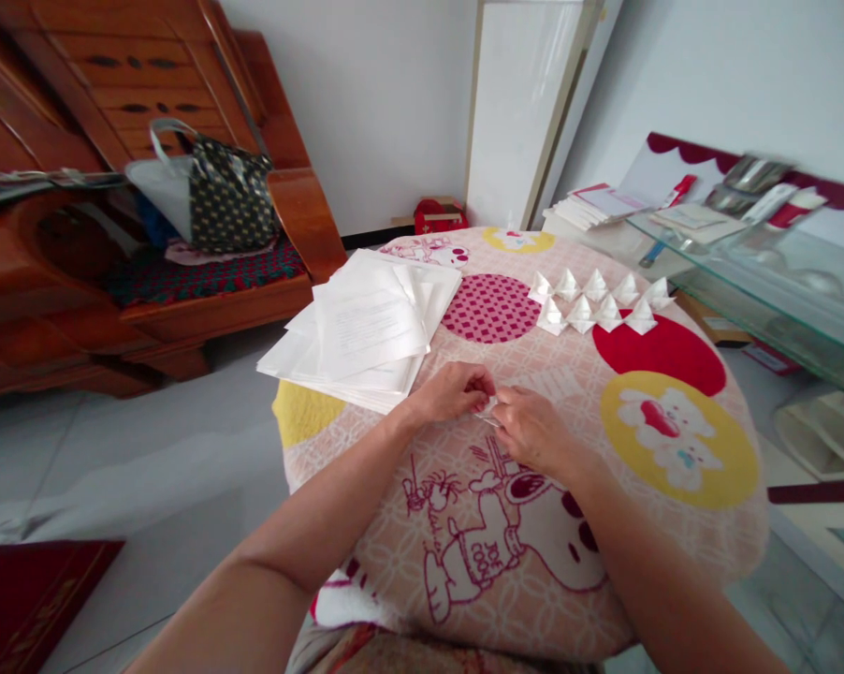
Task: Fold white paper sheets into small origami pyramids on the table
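Observation:
My left hand [457, 391] and my right hand [531, 426] meet over the middle of the round table, their fingers pinched on a small piece of folded white paper [490, 417]. Most of that paper is hidden behind the fingers. Left of my hands lies a stack of white paper sheets [370, 328], the top ones bearing faint print. Toward the right back, several small folded paper shapes [580, 314] with pointed tops stand in two rows on the tablecloth [569, 374].
A glass shelf unit [759, 271] with metal bowls stands close by on the right. Behind the table are a stack of papers [590, 206] and a red object [440, 217] on the floor. A wooden bench [310, 225] with a patterned bag [231, 197] is at the left.

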Demonstrator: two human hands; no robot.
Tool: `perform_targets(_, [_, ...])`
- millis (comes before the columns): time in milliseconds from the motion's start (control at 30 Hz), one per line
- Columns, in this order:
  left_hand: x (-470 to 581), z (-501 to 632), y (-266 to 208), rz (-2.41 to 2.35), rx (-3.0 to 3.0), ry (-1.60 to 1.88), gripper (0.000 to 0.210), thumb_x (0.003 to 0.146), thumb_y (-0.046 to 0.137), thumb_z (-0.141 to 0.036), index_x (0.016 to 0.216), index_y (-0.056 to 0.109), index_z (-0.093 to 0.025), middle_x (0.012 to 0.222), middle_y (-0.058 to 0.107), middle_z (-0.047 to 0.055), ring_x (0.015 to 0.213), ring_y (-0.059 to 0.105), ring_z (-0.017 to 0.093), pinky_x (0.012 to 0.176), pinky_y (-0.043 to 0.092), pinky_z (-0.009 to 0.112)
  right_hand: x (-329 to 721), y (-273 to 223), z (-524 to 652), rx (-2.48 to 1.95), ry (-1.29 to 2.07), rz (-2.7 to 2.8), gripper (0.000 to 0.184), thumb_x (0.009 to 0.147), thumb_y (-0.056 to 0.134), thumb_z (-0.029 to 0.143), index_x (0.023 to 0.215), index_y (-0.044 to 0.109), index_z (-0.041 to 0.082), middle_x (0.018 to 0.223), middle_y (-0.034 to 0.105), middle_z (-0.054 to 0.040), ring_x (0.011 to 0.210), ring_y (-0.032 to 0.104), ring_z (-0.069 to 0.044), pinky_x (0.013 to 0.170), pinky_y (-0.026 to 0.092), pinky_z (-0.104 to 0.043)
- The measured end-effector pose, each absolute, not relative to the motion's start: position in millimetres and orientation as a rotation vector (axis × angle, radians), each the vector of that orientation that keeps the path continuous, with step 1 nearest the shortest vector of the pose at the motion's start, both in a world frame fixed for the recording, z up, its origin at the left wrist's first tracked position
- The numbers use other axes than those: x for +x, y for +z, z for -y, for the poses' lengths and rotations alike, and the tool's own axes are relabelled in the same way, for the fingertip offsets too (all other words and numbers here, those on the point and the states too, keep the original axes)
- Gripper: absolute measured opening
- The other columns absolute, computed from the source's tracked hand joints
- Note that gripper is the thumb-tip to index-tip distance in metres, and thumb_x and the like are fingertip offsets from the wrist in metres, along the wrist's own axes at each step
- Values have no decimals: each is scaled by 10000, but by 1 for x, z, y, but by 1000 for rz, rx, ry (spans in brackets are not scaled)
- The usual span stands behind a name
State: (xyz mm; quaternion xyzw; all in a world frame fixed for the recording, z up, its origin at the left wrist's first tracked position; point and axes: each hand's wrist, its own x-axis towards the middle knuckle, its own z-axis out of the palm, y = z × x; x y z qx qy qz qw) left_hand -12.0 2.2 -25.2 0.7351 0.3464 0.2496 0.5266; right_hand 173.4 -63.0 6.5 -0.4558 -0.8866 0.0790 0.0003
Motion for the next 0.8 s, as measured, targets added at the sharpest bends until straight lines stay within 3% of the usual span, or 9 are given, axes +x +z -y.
perform_targets(100, [-13,0,-21,-840,1898,546,162,743,587,-69,847,689,-139,688,679,-20,636,619,100,638,478,201,186,2,60,-1361,390,2708,126,926,638,119,875,752,133,954,653,-100,917,601,-207,839,453,-319])
perform_targets(267, [-14,4,-17,-842,2052,475,172,711,616,-53,835,680,-153,706,665,-33,637,582,92,642,440,206,200,-12,54,-1277,496,2638,225,933,663,132,712,697,151,835,574,-35,796,553,-163,747,409,-294])
perform_targets(500, [-5,13,-13,-984,2345,393,101,713,755,-145,805,718,-163,720,663,-6,645,533,125,628,378,243,202,-13,51,-1217,544,2606,259,937,626,92,698,707,150,809,577,-31,774,560,-156,725,407,-288])
perform_targets(800, [-5,10,-13,-1061,2270,366,167,782,646,-141,773,810,-169,700,740,25,632,593,136,624,385,242,201,-9,47,-1333,653,2390,259,901,608,100,666,708,146,745,618,-33,710,575,-148,691,400,-278])
